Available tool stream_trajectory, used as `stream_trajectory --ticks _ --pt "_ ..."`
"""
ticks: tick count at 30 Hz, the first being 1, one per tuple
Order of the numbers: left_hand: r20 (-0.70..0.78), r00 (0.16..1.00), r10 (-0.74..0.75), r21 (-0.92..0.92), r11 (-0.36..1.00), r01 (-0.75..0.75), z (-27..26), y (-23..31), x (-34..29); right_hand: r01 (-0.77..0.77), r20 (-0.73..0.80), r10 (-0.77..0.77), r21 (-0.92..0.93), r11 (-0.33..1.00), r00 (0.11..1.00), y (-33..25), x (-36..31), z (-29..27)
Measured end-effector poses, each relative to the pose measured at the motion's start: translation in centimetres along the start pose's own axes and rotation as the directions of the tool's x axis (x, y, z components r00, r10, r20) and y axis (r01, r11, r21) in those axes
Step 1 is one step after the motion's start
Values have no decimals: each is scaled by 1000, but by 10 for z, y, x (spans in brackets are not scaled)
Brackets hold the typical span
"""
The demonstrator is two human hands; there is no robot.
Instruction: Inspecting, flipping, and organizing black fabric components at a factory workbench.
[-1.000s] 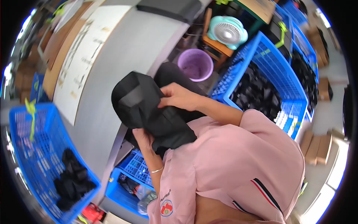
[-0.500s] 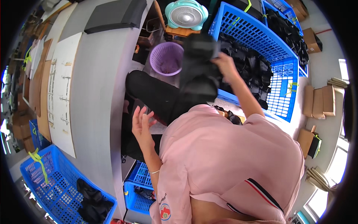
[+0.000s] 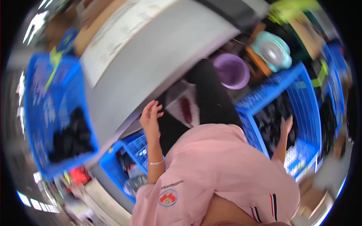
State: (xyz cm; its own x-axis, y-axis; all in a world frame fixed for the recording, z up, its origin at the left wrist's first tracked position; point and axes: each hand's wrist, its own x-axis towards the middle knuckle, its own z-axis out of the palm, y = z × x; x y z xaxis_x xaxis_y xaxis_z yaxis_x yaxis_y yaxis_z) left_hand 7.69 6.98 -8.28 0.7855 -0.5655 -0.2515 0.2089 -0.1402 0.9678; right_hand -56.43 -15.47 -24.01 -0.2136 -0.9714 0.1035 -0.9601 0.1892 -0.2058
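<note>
My left hand (image 3: 151,119) is raised near the edge of the grey table (image 3: 149,56), its fingers loosely bent and apart, holding nothing. My right hand (image 3: 286,126) reaches out to the right over a large blue plastic crate (image 3: 315,109). A heap of black pieces (image 3: 269,118) lies in that crate, beneath and beside the right hand. The right fingers are blurred, but thumb and fingers look apart, with nothing distinct between them. What kind of pieces these are, the blur does not show.
A purple basket (image 3: 241,73) and a teal fan (image 3: 272,52) stand beyond my knees. At the left is another blue crate (image 3: 32,113) with black pieces (image 3: 73,137) inside. A lower blue crate (image 3: 109,165) sits beside my left forearm. White board (image 3: 109,49) lies on the table.
My right hand has swung right, from above my lap to over the large crate. The black piece it held is no longer seen in it. The whole view has turned; my left hand stays raised.
</note>
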Motion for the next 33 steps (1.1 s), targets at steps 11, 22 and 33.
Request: stream_trajectory --ticks 11,22,33 --pt "-403 248 881 876 450 -175 -202 62 105 688 -158 -725 498 528 670 -366 -73 -12" --pt "-891 -202 407 268 829 491 -403 119 135 714 63 -785 375 591 617 -408 -91 -6" --pt "-582 565 586 724 689 31 -307 98 202 727 -56 -741 254 637 669 -425 -77 19"
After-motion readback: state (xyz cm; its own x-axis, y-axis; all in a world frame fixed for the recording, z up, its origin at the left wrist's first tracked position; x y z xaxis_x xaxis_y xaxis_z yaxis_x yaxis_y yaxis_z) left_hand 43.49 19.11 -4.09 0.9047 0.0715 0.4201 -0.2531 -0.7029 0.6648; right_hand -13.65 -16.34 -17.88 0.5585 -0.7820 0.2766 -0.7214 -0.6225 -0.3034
